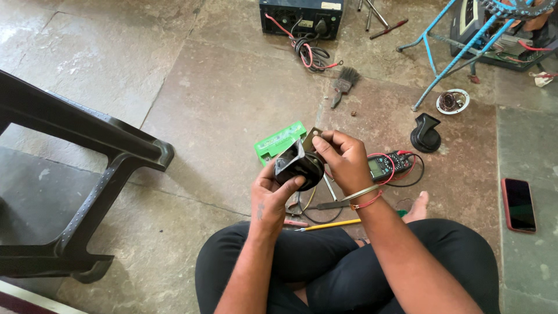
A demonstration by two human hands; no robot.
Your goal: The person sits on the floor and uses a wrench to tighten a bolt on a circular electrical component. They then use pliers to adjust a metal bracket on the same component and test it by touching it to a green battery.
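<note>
Over lap: black horn (299,166) held above crossed legs, between both hands.
Left hand (270,197): fingers clamped under horn.
Right hand (343,157): fingertips pinched on its bracket, probably metal.
Behind: green box (279,141), clamp meter (386,164), partly hidden.
Right: second horn (425,134), phone (518,204).

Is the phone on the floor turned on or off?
Off, as far as the picture shows: the phone lies flat on the stone floor with its screen facing up, dark and blank, showing only a faint sheen.

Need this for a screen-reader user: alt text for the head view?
Seated cross-legged on a stone floor, a person holds a black horn in both hands, left hand beneath, right hand on top. A green battery, multimeter, second horn and phone lie nearby.
</note>
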